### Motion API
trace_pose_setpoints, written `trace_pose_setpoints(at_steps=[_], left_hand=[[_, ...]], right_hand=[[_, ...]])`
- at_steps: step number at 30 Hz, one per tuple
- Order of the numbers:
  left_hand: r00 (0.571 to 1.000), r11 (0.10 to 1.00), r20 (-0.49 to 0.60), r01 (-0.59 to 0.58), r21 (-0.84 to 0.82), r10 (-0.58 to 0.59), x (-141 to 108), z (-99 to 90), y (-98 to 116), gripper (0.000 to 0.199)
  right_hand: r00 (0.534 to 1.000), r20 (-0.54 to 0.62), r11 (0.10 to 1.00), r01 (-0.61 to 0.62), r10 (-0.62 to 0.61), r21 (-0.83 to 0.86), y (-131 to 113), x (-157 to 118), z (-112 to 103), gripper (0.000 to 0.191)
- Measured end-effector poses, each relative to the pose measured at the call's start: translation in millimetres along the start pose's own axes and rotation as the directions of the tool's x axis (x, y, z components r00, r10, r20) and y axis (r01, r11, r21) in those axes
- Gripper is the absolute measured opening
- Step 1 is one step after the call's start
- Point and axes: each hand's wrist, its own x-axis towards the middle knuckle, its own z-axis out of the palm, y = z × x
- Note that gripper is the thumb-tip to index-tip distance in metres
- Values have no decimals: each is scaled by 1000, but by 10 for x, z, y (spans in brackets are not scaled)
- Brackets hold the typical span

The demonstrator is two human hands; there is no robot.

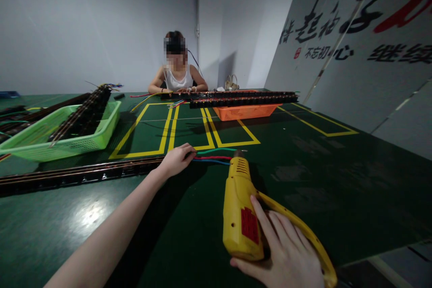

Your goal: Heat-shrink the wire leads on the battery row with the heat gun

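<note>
My right hand [286,247] is wrapped round a yellow heat gun [238,209] at the lower right. The gun's dark nozzle [240,154] points away from me, beside the ends of green, red and blue wires [214,158]. Those wires come out of my left hand [177,160], whose fingers are pinched on them where they leave a long black strip [84,173]. The strip, with copper-coloured lines along it, runs left across the green table to the frame's edge.
A light green basket [101,137] holding black strips stands at the left. Further back, more long strips [243,98] lie over an orange basket [248,112]. A person [178,65] sits across the table [337,180], which bears yellow taped outlines.
</note>
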Motion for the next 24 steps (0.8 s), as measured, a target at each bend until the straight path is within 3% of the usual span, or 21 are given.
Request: trace_pose_setpoints(at_steps=[8,15,24], left_hand=[[997,992,9,70,107,-72,-79,-56,-130,31],[983,955,-133,158,251,-127,-112,46,-36,34],[988,949,-105,140,283,-115,-106,56,-48,35]], right_hand=[[996,43,997,-75,75,1,-89,35,4,103],[995,17,994,-102,101,27,-320,88,75,102],[997,47,983,-71,64,169,-602,275,61,103]])
